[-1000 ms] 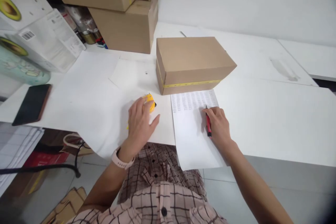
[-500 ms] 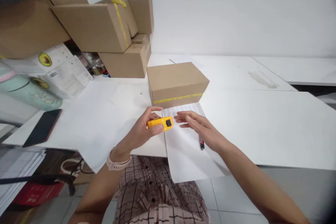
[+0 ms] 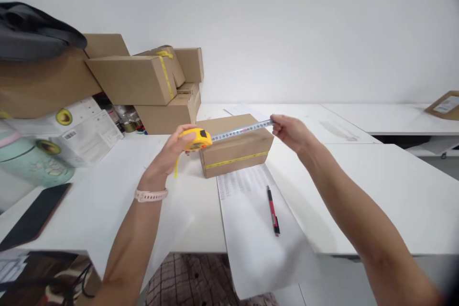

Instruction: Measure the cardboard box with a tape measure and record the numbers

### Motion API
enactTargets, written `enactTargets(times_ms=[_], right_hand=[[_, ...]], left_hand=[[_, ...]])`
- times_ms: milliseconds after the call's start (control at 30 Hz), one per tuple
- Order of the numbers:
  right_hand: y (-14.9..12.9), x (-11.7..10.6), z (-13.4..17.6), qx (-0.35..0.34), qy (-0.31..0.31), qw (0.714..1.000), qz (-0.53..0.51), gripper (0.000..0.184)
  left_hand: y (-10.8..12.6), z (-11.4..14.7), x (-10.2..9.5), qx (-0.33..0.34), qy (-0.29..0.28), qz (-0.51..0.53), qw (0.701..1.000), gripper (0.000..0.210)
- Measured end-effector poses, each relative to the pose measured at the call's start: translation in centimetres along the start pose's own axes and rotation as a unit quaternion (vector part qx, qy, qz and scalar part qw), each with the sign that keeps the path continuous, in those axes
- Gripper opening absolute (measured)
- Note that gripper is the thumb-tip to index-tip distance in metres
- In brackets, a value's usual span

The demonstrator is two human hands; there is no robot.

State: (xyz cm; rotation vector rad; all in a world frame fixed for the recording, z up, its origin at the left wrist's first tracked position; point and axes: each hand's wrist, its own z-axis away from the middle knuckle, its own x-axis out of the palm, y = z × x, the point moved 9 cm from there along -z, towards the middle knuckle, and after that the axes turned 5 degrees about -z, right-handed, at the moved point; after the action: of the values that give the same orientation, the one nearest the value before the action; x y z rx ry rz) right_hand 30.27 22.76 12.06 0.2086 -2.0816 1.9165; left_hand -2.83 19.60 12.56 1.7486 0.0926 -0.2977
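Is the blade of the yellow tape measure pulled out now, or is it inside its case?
Pulled out. The left hand holds the tape measure, and the right hand holds the blade's end, stretched over the box.

Place: a packing or shipping workroom, plain and office-like.
Walls: bare white across the upper half of the frame.
Work surface: long white tables (image 3: pixel 376 186) run from the centre to the right edge.
Stock: brown cardboard boxes (image 3: pixel 143 81), some bound with yellow tape, are stacked at the upper left.
Parcel: a labelled flat package (image 3: pixel 444 104) lies at the far right.
Paperwork: a printed list (image 3: pixel 247 210) with a red pen (image 3: pixel 272 210) on it lies at the lower centre.
Measuring: a yellow tape measure (image 3: pixel 195 139) is stretched over a box (image 3: pixel 234 150) at the centre.
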Motion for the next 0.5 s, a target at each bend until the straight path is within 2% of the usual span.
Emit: enactTargets(times_ms=[67,100,167,233,333,433,500], right_hand=[[-0.2,-2.4,-3.4,0.011,0.076,0.996,0.049,0.026],[0.1,-3.1,-4.7,0.014,0.095,0.993,0.065,0.027],[1.2,-4.0,-6.6,0.024,0.121,0.987,0.101,0.03],[2.7,-4.4,-7.7,0.031,0.136,0.981,0.134,0.029],[4.6,-4.1,-8.4,0.047,0.144,0.968,0.2,0.022],[5.9,-3.4,-8.3,0.084,0.119,0.956,0.255,0.019],[6.2,-2.8,-8.1,0.086,0.09,0.943,0.308,0.026]], left_hand=[[-0.8,-2.0,-3.2,-0.005,0.078,-0.013,0.997,0.053],[-1.4,-2.8,-4.6,-0.012,0.106,-0.015,0.994,0.052],[-2.8,-4.0,-6.7,-0.026,0.136,-0.023,0.99,0.05],[-4.0,-4.8,-8.0,-0.038,0.141,-0.037,0.989,0.049],[-5.4,-5.1,-8.6,-0.05,0.133,-0.053,0.988,0.05],[-5.7,-5.0,-7.5,-0.057,0.097,-0.073,0.991,0.054],[-5.3,-4.8,-6.6,-0.057,0.069,-0.086,0.992,0.058]])
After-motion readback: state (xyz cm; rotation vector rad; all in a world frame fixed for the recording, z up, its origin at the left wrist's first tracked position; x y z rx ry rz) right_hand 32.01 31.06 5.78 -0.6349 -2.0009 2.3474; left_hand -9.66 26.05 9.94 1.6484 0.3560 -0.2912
